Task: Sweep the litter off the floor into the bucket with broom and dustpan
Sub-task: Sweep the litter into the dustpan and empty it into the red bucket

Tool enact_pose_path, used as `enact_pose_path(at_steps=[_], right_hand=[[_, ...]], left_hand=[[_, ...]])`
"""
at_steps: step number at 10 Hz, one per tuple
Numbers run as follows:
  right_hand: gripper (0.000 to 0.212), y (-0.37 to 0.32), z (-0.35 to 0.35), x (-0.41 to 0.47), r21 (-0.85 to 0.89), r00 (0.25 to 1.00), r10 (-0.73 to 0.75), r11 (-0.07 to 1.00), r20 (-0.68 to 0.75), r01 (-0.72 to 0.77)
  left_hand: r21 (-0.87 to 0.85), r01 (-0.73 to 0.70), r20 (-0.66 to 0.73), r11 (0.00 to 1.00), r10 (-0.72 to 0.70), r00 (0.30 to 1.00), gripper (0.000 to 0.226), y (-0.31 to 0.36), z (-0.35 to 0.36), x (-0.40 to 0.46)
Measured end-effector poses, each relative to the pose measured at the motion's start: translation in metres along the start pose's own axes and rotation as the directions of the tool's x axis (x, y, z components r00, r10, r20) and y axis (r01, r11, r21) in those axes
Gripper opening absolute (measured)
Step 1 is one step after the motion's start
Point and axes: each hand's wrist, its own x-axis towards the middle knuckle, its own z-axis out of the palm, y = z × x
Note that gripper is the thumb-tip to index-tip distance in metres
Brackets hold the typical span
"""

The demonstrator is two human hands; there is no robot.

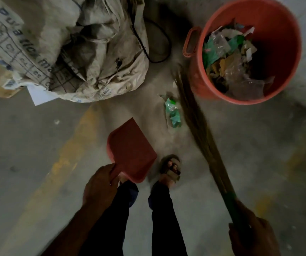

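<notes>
Both forearms reach down into view from the bottom edge, with two legs in dark trousers between them. On the right, the right hand (pixel 248 235) is wrapped round the green handle of the broom (pixel 200 133), fingers curled tight about it low in the picture. From that grip the broom slants up and to the left, its long brown bristles blurred and trailing on the floor (pixel 28 154) just beside the bucket (pixel 285 58). The bristle tips lie near the bucket's left handle.

On the left, the left hand (pixel 100 183) grips the short handle of the red dustpan (pixel 130 150), knuckles up and thumb side toward the pan. The pan points up and away from the person, held in front of the legs; whether its front edge touches the floor cannot be told.

A green and clear plastic wrapper (pixel 172 111) lies on the dusty floor between the dustpan and the broom's bristles, close against the bristles and apart from the pan. A small white scrap (pixel 57 122) lies well off to the left.

The bucket stands at upper right, orange-red, partly filled with paper, plastic and green scraps. A large crumpled sack (pixel 65 48) with blue printing sits at upper left, and a black cable (pixel 159 43) loops on the floor between sack and bucket. One sandalled foot (pixel 170 168) shows just right of the dustpan.
</notes>
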Motion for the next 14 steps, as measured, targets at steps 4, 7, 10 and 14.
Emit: enact_pose_path(at_steps=[4,7,10,14], right_hand=[[0.065,-0.067,0.005,0.169,-0.577,0.924,-0.318,0.804,-0.212,0.144],[0.072,0.037,0.02,0.176,-0.633,0.927,-0.373,0.729,-0.047,0.261],[0.07,0.09,0.069,0.076,-0.403,0.964,-0.229,0.876,0.135,0.264],[0.107,0.109,-0.012,-0.104,-0.143,0.927,-0.322,0.925,0.191,0.351]], left_hand=[[0.073,-0.039,0.061,0.997,0.035,0.998,0.025,0.028,0.075,0.073],[0.06,-0.18,0.039,0.982,0.178,0.983,0.034,0.074,0.123,0.186],[-0.053,-0.214,0.023,0.975,0.216,0.976,0.038,0.085,0.138,0.181],[-0.185,-0.25,-0.056,0.95,0.244,0.968,0.033,0.045,-0.005,0.008]])
